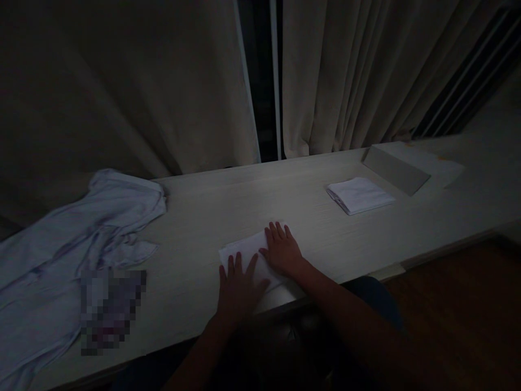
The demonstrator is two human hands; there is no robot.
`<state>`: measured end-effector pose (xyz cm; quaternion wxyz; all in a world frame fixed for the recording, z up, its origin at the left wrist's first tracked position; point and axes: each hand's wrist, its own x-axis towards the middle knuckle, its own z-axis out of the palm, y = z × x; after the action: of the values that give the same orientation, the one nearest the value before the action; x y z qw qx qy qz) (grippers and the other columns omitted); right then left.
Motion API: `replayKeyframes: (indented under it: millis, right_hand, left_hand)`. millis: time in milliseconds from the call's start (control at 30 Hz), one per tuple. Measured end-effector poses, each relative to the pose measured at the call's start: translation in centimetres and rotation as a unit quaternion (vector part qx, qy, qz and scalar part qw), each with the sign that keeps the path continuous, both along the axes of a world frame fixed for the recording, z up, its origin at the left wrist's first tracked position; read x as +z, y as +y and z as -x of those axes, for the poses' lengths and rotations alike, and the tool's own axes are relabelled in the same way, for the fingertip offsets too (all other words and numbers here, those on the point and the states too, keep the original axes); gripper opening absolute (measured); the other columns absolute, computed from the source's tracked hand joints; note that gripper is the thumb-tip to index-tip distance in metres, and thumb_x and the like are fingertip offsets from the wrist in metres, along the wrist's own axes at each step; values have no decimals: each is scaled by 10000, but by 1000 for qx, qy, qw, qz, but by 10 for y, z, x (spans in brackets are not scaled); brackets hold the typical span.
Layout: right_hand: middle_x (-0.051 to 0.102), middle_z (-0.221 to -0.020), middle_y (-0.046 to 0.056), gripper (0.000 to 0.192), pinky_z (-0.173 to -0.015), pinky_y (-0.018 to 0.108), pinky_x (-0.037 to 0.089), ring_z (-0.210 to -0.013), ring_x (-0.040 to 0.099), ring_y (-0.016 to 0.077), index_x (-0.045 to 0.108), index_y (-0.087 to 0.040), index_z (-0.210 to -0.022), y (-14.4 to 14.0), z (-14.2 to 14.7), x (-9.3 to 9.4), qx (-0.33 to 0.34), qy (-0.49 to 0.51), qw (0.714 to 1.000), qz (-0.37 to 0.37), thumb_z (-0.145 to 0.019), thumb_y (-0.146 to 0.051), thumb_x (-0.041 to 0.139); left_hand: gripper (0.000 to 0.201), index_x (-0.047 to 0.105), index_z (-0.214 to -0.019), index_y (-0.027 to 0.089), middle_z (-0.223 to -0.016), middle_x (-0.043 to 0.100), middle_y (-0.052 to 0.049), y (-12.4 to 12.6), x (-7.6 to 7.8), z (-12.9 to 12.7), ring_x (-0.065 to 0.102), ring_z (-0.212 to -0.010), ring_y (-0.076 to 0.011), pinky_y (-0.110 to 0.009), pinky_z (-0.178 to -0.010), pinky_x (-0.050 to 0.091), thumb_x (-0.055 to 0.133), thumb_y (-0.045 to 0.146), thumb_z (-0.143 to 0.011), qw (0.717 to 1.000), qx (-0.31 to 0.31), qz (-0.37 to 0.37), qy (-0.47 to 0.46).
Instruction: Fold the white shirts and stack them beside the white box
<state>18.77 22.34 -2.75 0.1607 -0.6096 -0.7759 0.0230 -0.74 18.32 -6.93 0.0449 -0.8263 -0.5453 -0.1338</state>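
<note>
A folded white cloth [249, 247] lies on the pale table in front of me, partly covered by both hands. My left hand [239, 285] rests flat on its near left part, fingers spread. On its right side lies my right hand [281, 250], palm down with the fingers stretched out toward the far edge. Neither hand grips the cloth. To the right is a second folded white cloth [360, 195], lying flat in a neat rectangle. A heap of crumpled white fabric [118, 217] spreads over the left end of the table.
Behind the table [195, 217] hang beige curtains [321, 76] with a dark gap between them. At the back right stands a grey-white box-like object [396, 168]. Beside the crumpled fabric, a pixelated patch hides something. The table's front edge runs close to my lap.
</note>
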Motion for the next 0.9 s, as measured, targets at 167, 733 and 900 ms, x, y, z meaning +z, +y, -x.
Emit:
replayKeyframes:
  millis: [167, 733, 900]
  right_hand:
    - [230, -1606, 125, 641, -1198, 528, 85, -1496, 133, 295, 342, -185, -1520, 10, 4, -23, 0, 14, 1000, 13, -998, -555, 310]
    - [208, -1614, 109, 641, -1197, 521, 67, -1496, 127, 302, 338, -224, -1525, 8, 4, -24, -23, -2, 1000, 13, -998, -581, 263]
    - [200, -1613, 119, 658, -1194, 526, 57, -1495, 129, 311, 341, -212, -1527, 7, 6, -28, -31, 0, 999, 29, -990, -587, 275]
  left_hand:
    - [854, 333, -1510, 210, -1599, 234, -198, 13, -5, 12, 166, -1473, -431, -635, -1114, 247, 418, 726, -835, 997, 42, 56, -41]
    - [743, 459, -1380, 67, -1408, 508, -213, 43, 0, 36, 462, -1327, -313, -470, -1118, 365, 452, 608, -872, 931, 224, 15, -289]
    - [611, 584, -1243, 172, -1190, 656, -121, 1, 3, 50, 620, -1078, -268, -445, -977, 481, 550, 601, -810, 911, 229, 78, -334]
